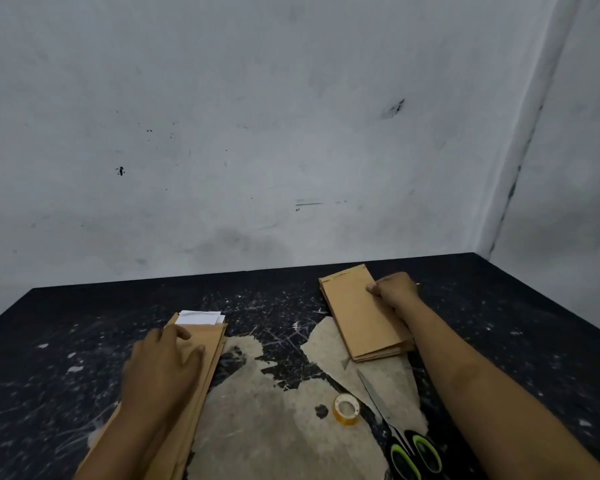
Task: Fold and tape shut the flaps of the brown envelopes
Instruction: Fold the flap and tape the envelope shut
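Scuffed, grey-white wall [257, 133] behind; second wall [575, 168] meets it at right corner. Black tabletop [84, 323], scratched, surface layer peeled away centrally. Dim, even light.

Left hand [165, 362] lower left of frame, palm down, fingers straight and slightly spread, pointing toward upper right, lying flat; slightly blurred. Left forearm bare, runs from bottom edge up to wrist. Right hand [394, 292] right of centre, farther up frame, fingers curled, thumb on top, pinching at edge beneath it; knuckles face camera. Right forearm bare, long diagonal from lower right corner up to wrist. Hands well apart, arms roughly parallel, both angled inward.
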`<move>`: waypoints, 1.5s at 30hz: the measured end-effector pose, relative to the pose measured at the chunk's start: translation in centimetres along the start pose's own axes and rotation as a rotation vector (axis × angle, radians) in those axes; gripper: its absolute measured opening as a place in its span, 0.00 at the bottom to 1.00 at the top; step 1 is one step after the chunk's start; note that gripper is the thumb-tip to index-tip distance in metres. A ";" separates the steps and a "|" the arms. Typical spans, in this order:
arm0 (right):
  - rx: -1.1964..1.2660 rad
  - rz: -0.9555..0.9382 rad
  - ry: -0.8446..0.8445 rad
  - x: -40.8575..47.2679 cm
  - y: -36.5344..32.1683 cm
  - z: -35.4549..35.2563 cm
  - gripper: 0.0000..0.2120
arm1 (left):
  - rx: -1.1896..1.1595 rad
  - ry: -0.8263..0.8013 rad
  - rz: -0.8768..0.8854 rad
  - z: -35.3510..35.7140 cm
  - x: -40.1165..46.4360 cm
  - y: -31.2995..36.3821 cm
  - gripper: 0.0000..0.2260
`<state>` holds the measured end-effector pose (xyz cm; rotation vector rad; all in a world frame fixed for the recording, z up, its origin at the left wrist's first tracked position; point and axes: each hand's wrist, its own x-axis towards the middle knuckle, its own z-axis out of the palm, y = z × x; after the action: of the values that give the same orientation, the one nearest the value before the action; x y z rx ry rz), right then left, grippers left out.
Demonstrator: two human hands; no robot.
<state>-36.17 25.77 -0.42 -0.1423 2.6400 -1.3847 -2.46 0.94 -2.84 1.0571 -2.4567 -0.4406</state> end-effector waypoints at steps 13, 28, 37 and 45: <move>-0.175 -0.111 0.062 -0.5 1.3 0.6 0.13 | 0.242 -0.160 -0.224 0.5 1.5 -2.1 0.49; -0.407 -0.497 -0.279 -14.7 -1.0 6.0 0.20 | -0.073 -0.016 -0.232 -1.2 1.7 -2.9 0.23; -0.798 -0.602 -0.374 -16.9 -0.1 7.9 0.29 | -0.820 -0.319 -0.272 -2.8 1.3 -1.8 0.07; -0.199 -0.517 -0.409 -18.2 -1.2 7.2 0.12 | -1.180 -0.557 -0.280 -1.8 -0.7 1.6 0.11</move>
<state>-16.98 22.15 -1.71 -1.0710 2.4640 -1.0466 -2.08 2.29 -0.80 0.7458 -1.7881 -2.1400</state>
